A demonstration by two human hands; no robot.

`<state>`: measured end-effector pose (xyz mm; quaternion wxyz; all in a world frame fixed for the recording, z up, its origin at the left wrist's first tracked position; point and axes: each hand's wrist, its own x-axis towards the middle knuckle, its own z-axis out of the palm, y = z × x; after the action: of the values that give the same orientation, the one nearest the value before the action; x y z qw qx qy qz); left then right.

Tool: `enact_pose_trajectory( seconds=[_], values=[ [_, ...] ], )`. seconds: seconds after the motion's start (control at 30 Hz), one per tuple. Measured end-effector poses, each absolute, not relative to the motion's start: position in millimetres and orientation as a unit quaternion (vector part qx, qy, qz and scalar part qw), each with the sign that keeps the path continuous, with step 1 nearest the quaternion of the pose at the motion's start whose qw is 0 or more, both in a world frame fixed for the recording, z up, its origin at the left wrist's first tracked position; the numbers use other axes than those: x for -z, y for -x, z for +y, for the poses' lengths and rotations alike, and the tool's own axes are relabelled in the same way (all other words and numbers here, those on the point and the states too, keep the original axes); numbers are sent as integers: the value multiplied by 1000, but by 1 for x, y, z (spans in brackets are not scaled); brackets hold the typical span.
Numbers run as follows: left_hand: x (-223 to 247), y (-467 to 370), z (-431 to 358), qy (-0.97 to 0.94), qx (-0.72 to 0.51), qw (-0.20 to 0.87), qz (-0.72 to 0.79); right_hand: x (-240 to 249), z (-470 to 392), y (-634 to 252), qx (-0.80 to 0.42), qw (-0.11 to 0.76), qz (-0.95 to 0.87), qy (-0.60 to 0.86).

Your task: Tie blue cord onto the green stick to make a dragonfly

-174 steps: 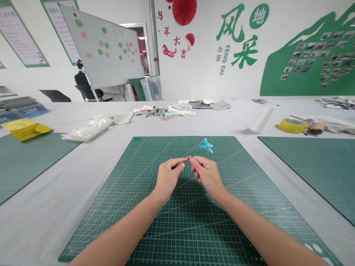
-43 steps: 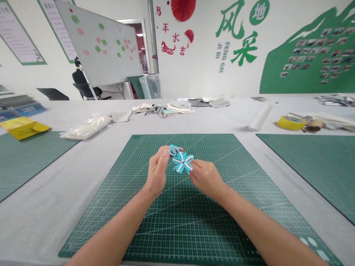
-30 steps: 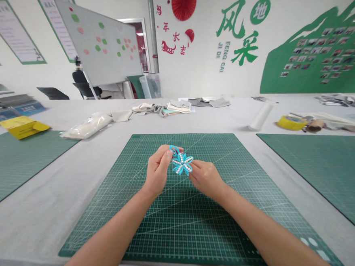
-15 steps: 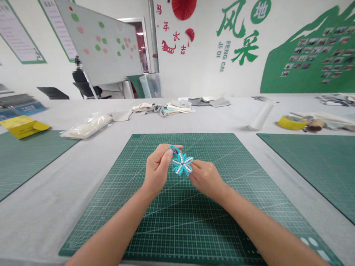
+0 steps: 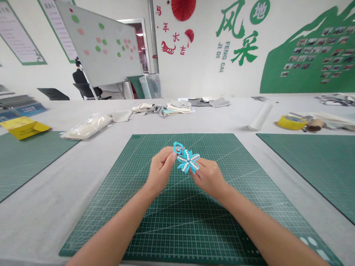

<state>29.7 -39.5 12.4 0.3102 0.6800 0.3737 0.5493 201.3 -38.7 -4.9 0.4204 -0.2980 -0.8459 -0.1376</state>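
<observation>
A turquoise flower ornament [image 5: 188,161] with rows of white beads on its petals is held up above the green cutting mat [image 5: 172,226]. From its upper left side a turquoise curl [image 5: 178,148] with a small bead sticks up. My left hand [image 5: 161,170] pinches the curl's left edge between thumb and fingers. My right hand [image 5: 209,174] grips the ornament from the right, just behind the lower right petals; its fingertips are partly hidden by the flower.
Cloth scraps [image 5: 178,107] lie along the table's far side. A plastic-wrapped packet [image 5: 87,127] and a yellow box [image 5: 24,127] are at left, yellow tape [image 5: 292,122] at right. Further mats flank the middle one. A person [image 5: 79,73] sits near the whiteboard [image 5: 101,41].
The ornament has shifted slightly right and up, and its curl now shows more fully. My left hand has moved a little to the right; my right hand has moved only slightly.
</observation>
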Motion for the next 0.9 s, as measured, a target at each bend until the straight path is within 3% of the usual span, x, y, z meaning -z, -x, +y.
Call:
enact_pose_trajectory(
  seconds=[0.1,0.2,0.33,0.47,0.7,0.9],
  values=[
    [-10,-31,-38,-695,-532,292,385,5,-39,-200,101,436,-838,313],
    [-8,-34,-37,-715,-505,285,390,3,-41,-198,-29,474,-801,365],
    [-4,-37,-37,-712,-462,344,401,-1,-39,-196,-228,513,-721,406],
    [-4,-37,-34,-689,-424,412,419,3,-33,-196,-337,530,-656,419],
    [-7,-38,-34,-656,-420,454,432,5,-31,-194,-380,528,-626,430],
    [-4,-32,-28,-600,-472,438,475,5,-33,-196,-310,504,-675,441]
  ],
)
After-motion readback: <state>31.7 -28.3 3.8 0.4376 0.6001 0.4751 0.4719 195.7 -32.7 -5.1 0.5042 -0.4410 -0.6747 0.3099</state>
